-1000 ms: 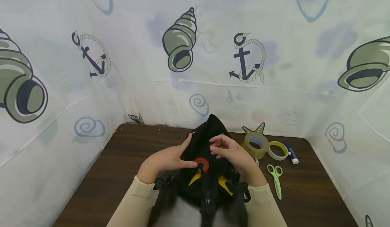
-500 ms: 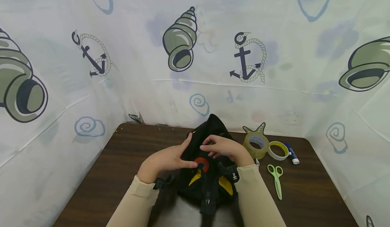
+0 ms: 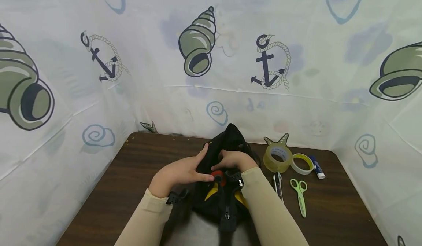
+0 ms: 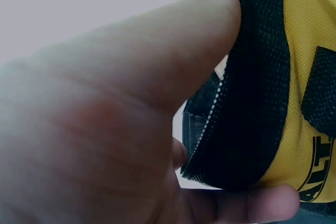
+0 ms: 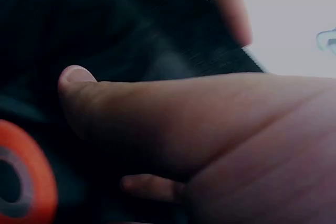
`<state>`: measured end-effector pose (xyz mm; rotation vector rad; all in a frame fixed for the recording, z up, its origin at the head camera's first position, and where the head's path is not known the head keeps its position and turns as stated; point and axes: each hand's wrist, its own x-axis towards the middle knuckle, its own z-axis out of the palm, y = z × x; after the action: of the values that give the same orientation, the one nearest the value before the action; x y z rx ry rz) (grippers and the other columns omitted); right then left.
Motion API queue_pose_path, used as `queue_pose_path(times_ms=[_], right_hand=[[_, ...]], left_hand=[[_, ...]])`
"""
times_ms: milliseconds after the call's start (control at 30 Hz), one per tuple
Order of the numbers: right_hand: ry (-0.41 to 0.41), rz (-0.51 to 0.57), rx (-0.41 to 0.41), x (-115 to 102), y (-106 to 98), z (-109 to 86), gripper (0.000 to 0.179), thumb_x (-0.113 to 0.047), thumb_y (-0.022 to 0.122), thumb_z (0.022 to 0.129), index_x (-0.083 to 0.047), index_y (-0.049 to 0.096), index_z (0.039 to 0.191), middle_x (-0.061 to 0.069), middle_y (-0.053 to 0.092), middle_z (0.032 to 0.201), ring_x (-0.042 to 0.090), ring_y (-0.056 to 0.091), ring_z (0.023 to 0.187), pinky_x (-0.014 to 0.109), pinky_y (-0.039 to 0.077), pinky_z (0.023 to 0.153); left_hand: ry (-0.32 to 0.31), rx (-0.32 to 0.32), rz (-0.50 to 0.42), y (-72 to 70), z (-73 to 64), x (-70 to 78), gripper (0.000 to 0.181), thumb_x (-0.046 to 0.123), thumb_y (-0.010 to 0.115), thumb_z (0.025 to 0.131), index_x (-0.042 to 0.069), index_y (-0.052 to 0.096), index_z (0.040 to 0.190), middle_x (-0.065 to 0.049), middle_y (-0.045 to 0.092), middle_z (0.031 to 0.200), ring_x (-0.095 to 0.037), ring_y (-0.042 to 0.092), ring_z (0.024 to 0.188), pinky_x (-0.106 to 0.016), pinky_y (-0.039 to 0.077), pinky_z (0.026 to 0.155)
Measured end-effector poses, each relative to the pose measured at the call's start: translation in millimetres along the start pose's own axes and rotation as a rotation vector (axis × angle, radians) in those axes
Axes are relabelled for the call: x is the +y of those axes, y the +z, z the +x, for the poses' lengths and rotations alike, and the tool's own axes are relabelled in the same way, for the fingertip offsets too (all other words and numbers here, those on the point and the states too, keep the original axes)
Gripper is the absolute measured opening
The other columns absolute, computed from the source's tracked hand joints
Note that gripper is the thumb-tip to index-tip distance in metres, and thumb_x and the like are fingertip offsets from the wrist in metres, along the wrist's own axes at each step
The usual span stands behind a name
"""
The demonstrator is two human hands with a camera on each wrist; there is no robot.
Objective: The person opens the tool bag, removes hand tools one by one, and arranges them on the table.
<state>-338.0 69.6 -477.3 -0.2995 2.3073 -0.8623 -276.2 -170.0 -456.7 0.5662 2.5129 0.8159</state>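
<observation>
A black bag [image 3: 227, 139] with yellow panels and zip-edged sides stands open at the table's middle. My left hand [image 3: 179, 174] rests at the left side of its opening, thumb and finger spread apart; in the left wrist view a straight finger [image 4: 273, 203] lies along the yellow side with lettering. Reaching over the opening, my right hand [image 3: 235, 160] has its fingertips partly hidden by the bag. Its thumb [image 5: 105, 98] shows against black cloth in the right wrist view, with nothing visibly held. An orange-red ring [image 5: 44, 182] with a grey inside lies close by in the bag.
To the bag's right lie a roll of clear packing tape [image 3: 277, 163], a narrower tape roll [image 3: 298, 171], a blue glue stick [image 3: 318, 169], green-handled scissors [image 3: 299, 194] and a utility knife [image 3: 278, 187]. A patterned cloth [image 3: 141, 55] walls the table [image 3: 108, 194].
My right hand has moved left and down, from above the bag's right side into its opening. The utility knife now shows beside my right arm. The left hand has stayed put.
</observation>
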Motion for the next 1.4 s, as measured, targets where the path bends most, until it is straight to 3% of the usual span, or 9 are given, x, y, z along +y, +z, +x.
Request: queue_pose_path(times_ms=[133, 300, 500, 667, 900, 1133, 1233, 1333, 1400], right_hand=[[0.036, 0.007, 0.02, 16.2, 10.4, 20.1, 0.071, -0.046, 0.086, 0.094, -0.007, 0.058, 0.146, 0.019, 0.061, 0.145, 0.039, 0.056, 0.136, 0.061, 0.046, 0.119], [0.063, 0.021, 0.079, 36.1, 17.1, 32.8, 0.071, -0.055, 0.089, 0.088, -0.015, 0.061, 0.139, 0.016, 0.065, 0.137, 0.037, 0.06, 0.131, 0.063, 0.047, 0.116], [0.037, -0.016, 0.075, 39.3, 18.1, 33.5, 0.065, -0.038, 0.094, 0.085, -0.015, 0.06, 0.136, 0.015, 0.064, 0.125, 0.035, 0.059, 0.114, 0.057, 0.052, 0.106], [0.03, -0.08, 0.089, 40.2, 18.8, 33.5, 0.063, -0.029, 0.095, 0.084, -0.017, 0.059, 0.134, 0.019, 0.056, 0.133, 0.036, 0.056, 0.112, 0.057, 0.052, 0.102], [0.015, -0.078, 0.078, 38.3, 19.9, 27.7, 0.066, -0.008, 0.092, 0.083, -0.022, 0.055, 0.136, 0.025, 0.042, 0.147, 0.045, 0.052, 0.116, 0.057, 0.049, 0.098], [0.02, -0.094, 0.053, 37.9, 17.8, 28.1, 0.049, -0.011, 0.088, 0.088, -0.022, 0.063, 0.128, 0.027, 0.036, 0.157, 0.05, 0.051, 0.122, 0.06, 0.049, 0.098], [0.023, -0.12, 0.055, 38.9, 16.8, 28.1, 0.058, -0.015, 0.086, 0.092, -0.016, 0.06, 0.144, 0.028, 0.033, 0.165, 0.052, 0.048, 0.136, 0.064, 0.047, 0.109], [0.025, -0.115, 0.056, 40.0, 16.7, 28.5, 0.059, -0.018, 0.085, 0.094, -0.01, 0.058, 0.146, 0.026, 0.046, 0.159, 0.047, 0.053, 0.136, 0.062, 0.048, 0.113], [0.022, -0.088, 0.055, 40.9, 16.5, 28.4, 0.051, -0.016, 0.085, 0.093, -0.01, 0.06, 0.137, 0.023, 0.059, 0.143, 0.042, 0.059, 0.126, 0.059, 0.051, 0.108]], left_hand=[[-0.012, 0.009, 0.017, 0.2, -0.6, -1.2, 0.12, 0.075, 0.071, 0.093, 0.039, -0.009, 0.175, -0.007, 0.042, 0.175, -0.029, 0.058, 0.15, -0.055, 0.047, 0.122], [-0.036, 0.004, 0.025, 0.3, -1.7, -2.3, 0.12, 0.076, 0.07, 0.094, 0.036, -0.008, 0.176, -0.012, 0.045, 0.172, -0.031, 0.058, 0.149, -0.057, 0.048, 0.121], [-0.028, -0.003, 0.016, 0.2, -3.4, -0.5, 0.12, 0.075, 0.07, 0.095, 0.032, -0.007, 0.176, -0.013, 0.047, 0.17, -0.032, 0.058, 0.149, -0.057, 0.048, 0.121], [-0.037, -0.004, 0.022, 0.4, -3.1, 0.0, 0.119, 0.075, 0.069, 0.095, 0.034, -0.007, 0.176, -0.013, 0.047, 0.171, -0.032, 0.058, 0.149, -0.058, 0.048, 0.12], [-0.037, -0.002, 0.028, -0.1, -3.4, 0.8, 0.12, 0.076, 0.07, 0.094, 0.034, -0.007, 0.176, -0.013, 0.05, 0.169, -0.032, 0.061, 0.145, -0.058, 0.049, 0.119], [-0.028, -0.006, 0.04, 0.2, -2.5, -1.1, 0.12, 0.076, 0.068, 0.095, 0.034, -0.009, 0.176, -0.014, 0.051, 0.168, -0.032, 0.063, 0.143, -0.057, 0.051, 0.117], [-0.03, -0.003, 0.043, 0.1, -2.0, -1.1, 0.119, 0.076, 0.069, 0.095, 0.034, -0.009, 0.176, -0.014, 0.051, 0.168, -0.032, 0.063, 0.143, -0.057, 0.05, 0.118], [-0.035, 0.0, 0.048, 0.7, -1.6, -1.8, 0.118, 0.075, 0.069, 0.095, 0.034, -0.008, 0.176, -0.014, 0.053, 0.166, -0.031, 0.064, 0.142, -0.056, 0.05, 0.118], [-0.038, 0.001, 0.05, 1.1, -1.7, -2.2, 0.118, 0.075, 0.069, 0.095, 0.035, -0.007, 0.176, -0.014, 0.055, 0.165, -0.031, 0.064, 0.142, -0.056, 0.05, 0.118]])
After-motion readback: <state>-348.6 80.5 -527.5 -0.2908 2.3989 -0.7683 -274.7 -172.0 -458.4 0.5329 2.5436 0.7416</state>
